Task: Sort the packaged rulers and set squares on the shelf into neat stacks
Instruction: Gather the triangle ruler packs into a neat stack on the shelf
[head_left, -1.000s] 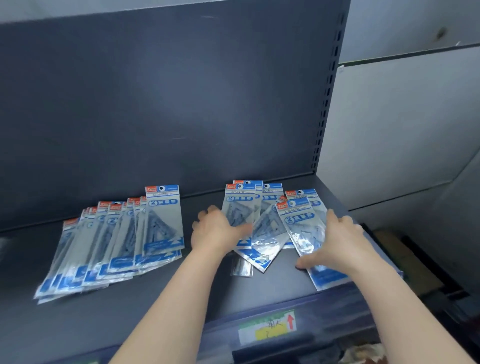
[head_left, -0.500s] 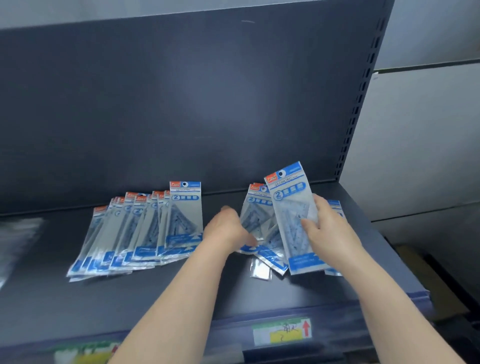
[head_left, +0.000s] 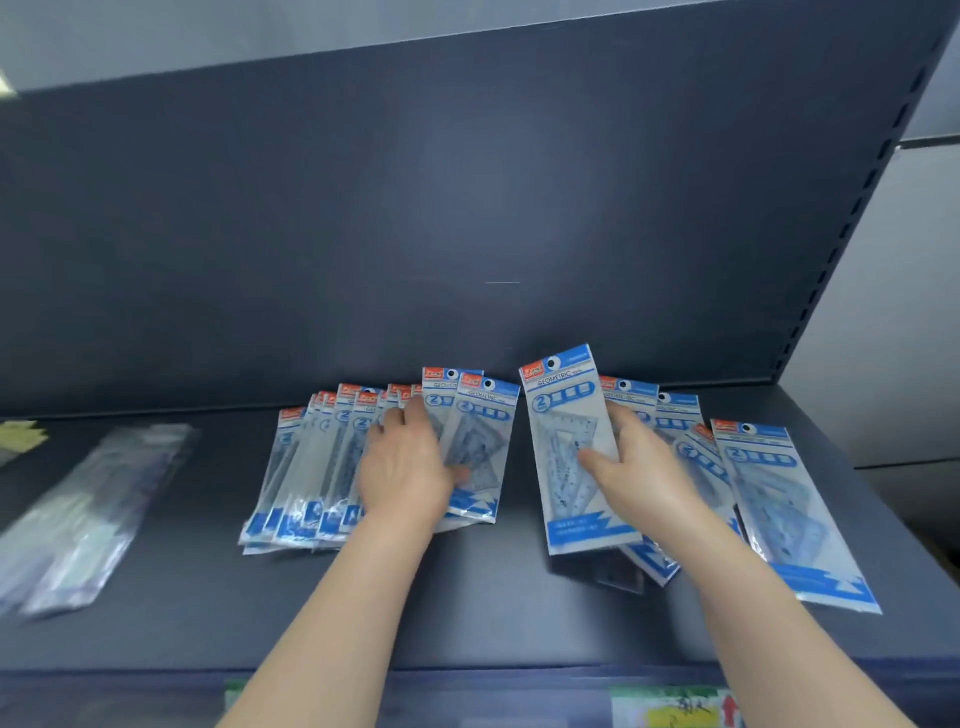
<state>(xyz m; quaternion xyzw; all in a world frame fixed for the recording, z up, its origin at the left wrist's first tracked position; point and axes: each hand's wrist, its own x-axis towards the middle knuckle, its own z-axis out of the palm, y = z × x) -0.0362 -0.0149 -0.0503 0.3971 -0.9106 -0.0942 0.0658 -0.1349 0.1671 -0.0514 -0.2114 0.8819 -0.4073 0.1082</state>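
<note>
A person's left hand (head_left: 410, 467) lay spread on the fanned stack of clear blue-banded set-square packets (head_left: 322, 467) on the dark grey metal shelf (head_left: 467, 613). The right hand (head_left: 639, 473) pinched one packet (head_left: 571, 452) aloft. A careless drop could make the glossy packets slide, scattering the stack.

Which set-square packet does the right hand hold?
The middle packet, pinched by the right hand; it tilts up over its shadow, while the packets right of it lie flat.

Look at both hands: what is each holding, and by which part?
The right hand holds one set-square pack by its right edge, thumb in front. The left hand lies on the left stack; grip unclear.
</note>
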